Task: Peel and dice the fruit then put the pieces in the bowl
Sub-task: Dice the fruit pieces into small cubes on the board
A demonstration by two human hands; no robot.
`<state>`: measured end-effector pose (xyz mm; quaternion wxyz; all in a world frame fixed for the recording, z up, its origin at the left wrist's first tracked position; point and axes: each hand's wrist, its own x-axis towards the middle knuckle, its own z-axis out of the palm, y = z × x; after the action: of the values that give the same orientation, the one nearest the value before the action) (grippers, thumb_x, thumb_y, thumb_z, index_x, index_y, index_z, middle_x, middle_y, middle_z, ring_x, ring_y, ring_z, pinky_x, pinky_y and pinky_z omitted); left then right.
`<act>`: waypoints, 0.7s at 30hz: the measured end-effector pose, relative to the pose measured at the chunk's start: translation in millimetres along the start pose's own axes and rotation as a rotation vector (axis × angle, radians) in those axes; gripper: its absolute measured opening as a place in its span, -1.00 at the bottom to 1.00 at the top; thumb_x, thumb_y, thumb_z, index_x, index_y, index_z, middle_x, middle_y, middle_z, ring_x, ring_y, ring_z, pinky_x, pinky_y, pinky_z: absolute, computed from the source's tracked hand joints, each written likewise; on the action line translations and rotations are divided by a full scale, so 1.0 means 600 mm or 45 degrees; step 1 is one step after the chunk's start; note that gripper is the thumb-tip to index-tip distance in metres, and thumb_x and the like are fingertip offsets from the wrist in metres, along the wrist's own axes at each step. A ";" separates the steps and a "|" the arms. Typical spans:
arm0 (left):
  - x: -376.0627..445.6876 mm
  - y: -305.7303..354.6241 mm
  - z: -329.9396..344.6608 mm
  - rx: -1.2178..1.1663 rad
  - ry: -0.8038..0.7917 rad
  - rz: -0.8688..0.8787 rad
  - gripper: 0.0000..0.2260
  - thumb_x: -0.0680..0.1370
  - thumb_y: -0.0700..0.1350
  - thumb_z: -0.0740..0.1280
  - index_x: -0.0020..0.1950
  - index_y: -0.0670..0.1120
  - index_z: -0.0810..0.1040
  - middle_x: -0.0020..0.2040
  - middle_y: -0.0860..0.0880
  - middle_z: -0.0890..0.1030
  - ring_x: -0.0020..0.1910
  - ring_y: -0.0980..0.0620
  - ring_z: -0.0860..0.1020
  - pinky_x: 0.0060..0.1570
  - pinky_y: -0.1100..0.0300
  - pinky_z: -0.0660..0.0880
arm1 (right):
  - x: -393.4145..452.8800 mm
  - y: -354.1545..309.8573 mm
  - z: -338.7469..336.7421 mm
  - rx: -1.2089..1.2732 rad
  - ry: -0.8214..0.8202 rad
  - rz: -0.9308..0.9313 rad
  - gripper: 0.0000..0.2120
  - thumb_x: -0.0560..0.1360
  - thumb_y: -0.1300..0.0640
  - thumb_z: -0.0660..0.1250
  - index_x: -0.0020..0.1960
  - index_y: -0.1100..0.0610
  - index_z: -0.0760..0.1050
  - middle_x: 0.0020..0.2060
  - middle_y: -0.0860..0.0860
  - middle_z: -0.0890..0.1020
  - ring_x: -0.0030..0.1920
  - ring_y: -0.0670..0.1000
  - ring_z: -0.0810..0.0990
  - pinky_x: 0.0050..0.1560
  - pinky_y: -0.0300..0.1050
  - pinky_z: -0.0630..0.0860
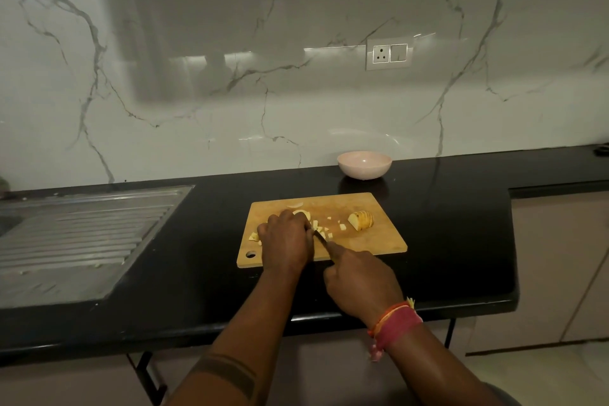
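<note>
Black surface under marble wall. Left hand (286, 237) pins fruit on cutting board (369, 241) near left edge; right hand (359, 280) grips knife (321, 238). Pieces look light, wet, slippery: scoop, don't pinch. Bowl (364, 164) beyond board's far edge.

Place: a home kitchen
Signs: black tabletop (428, 224), steel sink drainboard (82, 234), marble-look wall (230, 92) with socket (389, 53), wooden cutting board (379, 241)

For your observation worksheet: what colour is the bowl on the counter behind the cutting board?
Pale pink; the bowl shows best in the head view.
</note>
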<state>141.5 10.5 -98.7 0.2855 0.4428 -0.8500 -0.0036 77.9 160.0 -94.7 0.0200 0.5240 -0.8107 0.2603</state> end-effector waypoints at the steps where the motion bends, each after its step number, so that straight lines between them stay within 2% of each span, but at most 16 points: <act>1: -0.001 0.000 0.000 0.015 0.012 0.005 -0.80 0.63 0.09 0.31 0.19 0.07 0.62 0.20 0.02 0.57 0.19 -0.02 0.47 0.24 -0.04 0.34 | -0.003 0.004 -0.003 0.025 0.007 0.011 -0.49 0.57 -0.01 0.15 0.53 -0.16 0.29 -0.22 -0.06 0.59 -0.25 -0.05 0.56 -0.22 -0.09 0.55; 3: -0.002 0.000 -0.003 0.030 0.041 0.019 -0.78 0.63 0.09 0.30 0.21 0.06 0.60 0.21 0.01 0.55 0.20 -0.02 0.46 0.25 -0.03 0.34 | -0.009 0.008 -0.009 0.074 0.054 0.019 -0.47 0.58 -0.01 0.16 0.54 -0.20 0.25 -0.25 -0.08 0.58 -0.28 -0.10 0.55 -0.27 -0.11 0.54; 6: -0.001 0.000 -0.006 0.012 0.061 0.006 -0.76 0.63 0.12 0.31 0.23 0.05 0.59 0.22 0.02 0.55 0.19 0.00 0.46 0.24 -0.01 0.37 | -0.006 0.013 -0.011 0.095 0.110 0.083 -0.45 0.61 -0.02 0.14 0.58 -0.22 0.14 -0.29 -0.09 0.54 -0.32 -0.11 0.51 -0.37 -0.16 0.43; 10: -0.005 -0.008 -0.011 -0.175 0.058 -0.063 -0.80 0.60 0.12 0.36 0.09 0.03 0.61 0.05 0.04 0.60 -0.01 0.07 0.52 0.11 0.03 0.51 | 0.014 0.003 -0.003 0.015 0.054 0.189 -0.43 0.61 -0.02 0.15 0.60 -0.13 0.12 -0.26 -0.06 0.52 -0.27 -0.05 0.52 -0.29 -0.11 0.42; 14: -0.011 -0.011 -0.018 -0.337 -0.046 -0.075 -0.82 0.57 0.11 0.41 0.02 0.03 0.59 -0.03 0.05 0.58 -0.12 0.07 0.54 -0.06 0.04 0.55 | 0.033 -0.033 0.015 0.005 0.004 0.127 -0.54 0.60 0.01 0.16 0.49 -0.01 0.29 -0.13 0.02 0.59 -0.14 0.06 0.59 -0.22 -0.09 0.38; 16: -0.017 -0.019 -0.012 -0.366 -0.089 -0.018 -0.85 0.57 0.03 0.43 0.08 0.01 0.60 0.03 0.01 0.58 -0.07 0.04 0.57 -0.03 0.01 0.58 | 0.041 -0.046 0.023 0.027 0.001 0.103 -0.60 0.61 0.01 0.14 0.44 0.01 0.34 -0.08 0.04 0.63 -0.08 0.08 0.62 -0.22 -0.09 0.37; 18: -0.018 -0.027 -0.010 -0.371 -0.109 0.017 -0.84 0.58 -0.04 0.43 0.13 -0.01 0.59 0.08 -0.01 0.56 -0.01 0.02 0.56 0.03 0.00 0.57 | 0.047 -0.047 0.028 0.052 0.001 0.075 -0.59 0.61 0.00 0.13 0.45 -0.02 0.34 -0.06 0.04 0.64 -0.08 0.09 0.62 -0.21 -0.08 0.39; 21: -0.013 -0.032 -0.008 -0.357 -0.090 0.040 -0.88 0.59 -0.06 0.42 0.10 -0.02 0.60 0.07 -0.02 0.54 -0.02 0.02 0.55 0.02 0.00 0.56 | 0.046 -0.036 0.026 0.117 0.007 0.021 -0.56 0.61 -0.02 0.14 0.48 -0.13 0.33 -0.09 0.00 0.64 -0.17 0.03 0.56 -0.23 -0.11 0.41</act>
<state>161.9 6.0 -103.5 0.3143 0.3848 -0.8575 -0.1335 87.9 123.2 -91.0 -0.0039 0.5170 -0.8020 0.2990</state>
